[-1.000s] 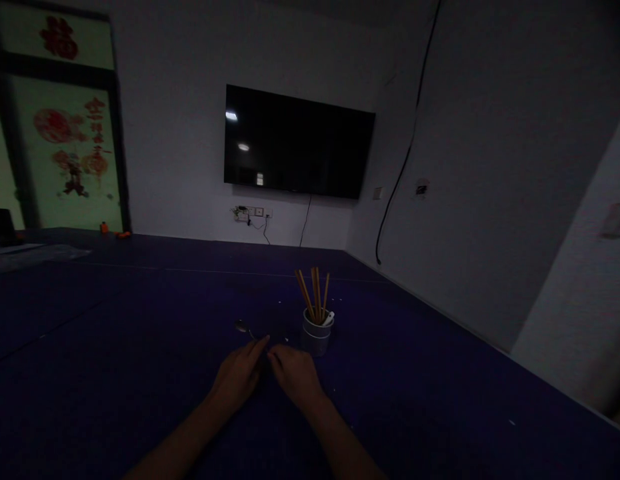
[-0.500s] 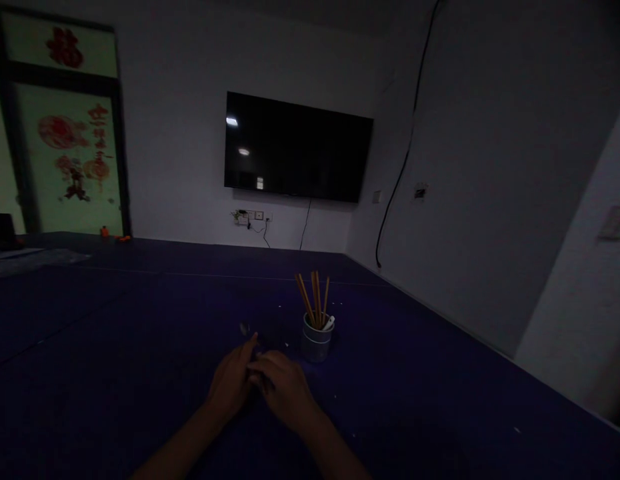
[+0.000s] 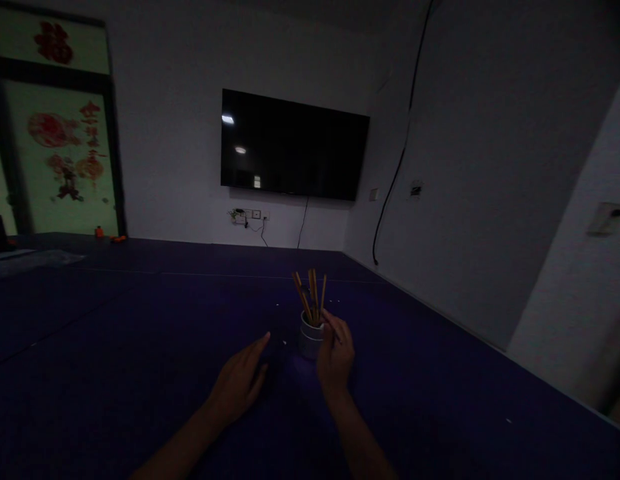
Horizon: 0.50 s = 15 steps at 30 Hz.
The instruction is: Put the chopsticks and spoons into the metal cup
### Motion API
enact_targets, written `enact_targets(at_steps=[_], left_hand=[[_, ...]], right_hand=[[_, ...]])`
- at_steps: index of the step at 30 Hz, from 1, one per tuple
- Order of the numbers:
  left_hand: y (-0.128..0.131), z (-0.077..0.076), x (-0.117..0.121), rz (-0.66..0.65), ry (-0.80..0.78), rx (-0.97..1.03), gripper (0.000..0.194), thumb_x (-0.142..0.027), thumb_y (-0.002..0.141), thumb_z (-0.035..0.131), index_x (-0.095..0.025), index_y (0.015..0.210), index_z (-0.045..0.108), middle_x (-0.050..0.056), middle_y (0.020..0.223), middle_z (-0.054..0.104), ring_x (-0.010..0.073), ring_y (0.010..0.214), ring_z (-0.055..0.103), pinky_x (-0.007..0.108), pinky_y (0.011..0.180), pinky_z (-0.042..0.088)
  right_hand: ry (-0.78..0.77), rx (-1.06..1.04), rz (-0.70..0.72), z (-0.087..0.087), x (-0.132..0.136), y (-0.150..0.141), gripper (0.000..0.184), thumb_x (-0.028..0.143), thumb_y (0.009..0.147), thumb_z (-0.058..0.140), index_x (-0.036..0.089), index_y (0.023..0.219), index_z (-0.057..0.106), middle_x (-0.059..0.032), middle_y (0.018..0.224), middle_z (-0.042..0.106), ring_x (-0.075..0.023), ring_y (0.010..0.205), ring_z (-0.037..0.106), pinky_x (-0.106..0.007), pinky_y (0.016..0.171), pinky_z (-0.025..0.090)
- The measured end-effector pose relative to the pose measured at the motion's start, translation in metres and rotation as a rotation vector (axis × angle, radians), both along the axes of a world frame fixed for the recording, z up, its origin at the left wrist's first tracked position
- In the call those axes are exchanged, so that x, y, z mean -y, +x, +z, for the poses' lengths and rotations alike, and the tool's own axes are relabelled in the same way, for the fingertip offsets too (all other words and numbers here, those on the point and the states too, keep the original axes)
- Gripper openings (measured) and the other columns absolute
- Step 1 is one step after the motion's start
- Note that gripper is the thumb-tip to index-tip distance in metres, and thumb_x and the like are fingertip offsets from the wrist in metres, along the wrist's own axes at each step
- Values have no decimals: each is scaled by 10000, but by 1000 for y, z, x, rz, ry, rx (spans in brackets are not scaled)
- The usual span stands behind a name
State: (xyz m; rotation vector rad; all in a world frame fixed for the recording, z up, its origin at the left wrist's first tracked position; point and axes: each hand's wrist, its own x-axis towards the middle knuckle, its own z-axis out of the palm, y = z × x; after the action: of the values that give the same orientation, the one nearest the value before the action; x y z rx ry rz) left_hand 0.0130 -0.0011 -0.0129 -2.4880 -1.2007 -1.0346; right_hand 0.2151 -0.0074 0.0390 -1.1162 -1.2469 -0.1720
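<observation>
My right hand [image 3: 336, 353] is beside the cup's right rim, thumb and fingers pinched together. A small dark spoon [image 3: 305, 289] shows its bowl among the chopsticks, and its handle seems to run down towards those fingertips, partly hidden. The grey cylindrical cup [image 3: 309, 343] stands upright, holding several wooden chopsticks [image 3: 313, 293] that lean to different sides. To the left of the cup, my left hand [image 3: 239, 381] is held over the table, fingers stretched and thumb apart, with nothing in it.
The dark blue table [image 3: 140, 333] has small white scraps [image 3: 285, 343] near the cup. At the far left lie a clear plastic sheet [image 3: 35, 262] and small orange objects [image 3: 99, 232]. A television [image 3: 295, 147] hangs on the back wall; a black cable [image 3: 390, 193] runs down the right wall.
My right hand has left my left hand and moved right to the cup, and the spoon has gone there with it. My left hand has opened and stayed near its place.
</observation>
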Motion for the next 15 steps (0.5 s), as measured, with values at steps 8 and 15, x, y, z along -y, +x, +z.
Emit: enact_targets(at_steps=[8, 15], left_hand=[[1, -1, 0, -10, -31, -13, 521, -306, 927, 292, -250, 1432, 175, 75, 1303, 545, 173, 1120, 566, 330, 931, 476], [1, 1, 1, -18, -60, -23, 514, -301, 923, 311, -251, 1423, 202, 71, 1287, 560, 174, 1107, 573, 336, 934, 470]], right_hand=[[-92, -241, -154, -3, -18, 37, 559, 536, 904, 242, 134, 974, 625, -73, 762, 612, -196, 697, 562, -300, 659, 418], [-161, -166, -57, -10, -26, 36, 569, 570, 893, 229, 153, 879, 616, -98, 819, 639, -212, 782, 581, -298, 710, 406]])
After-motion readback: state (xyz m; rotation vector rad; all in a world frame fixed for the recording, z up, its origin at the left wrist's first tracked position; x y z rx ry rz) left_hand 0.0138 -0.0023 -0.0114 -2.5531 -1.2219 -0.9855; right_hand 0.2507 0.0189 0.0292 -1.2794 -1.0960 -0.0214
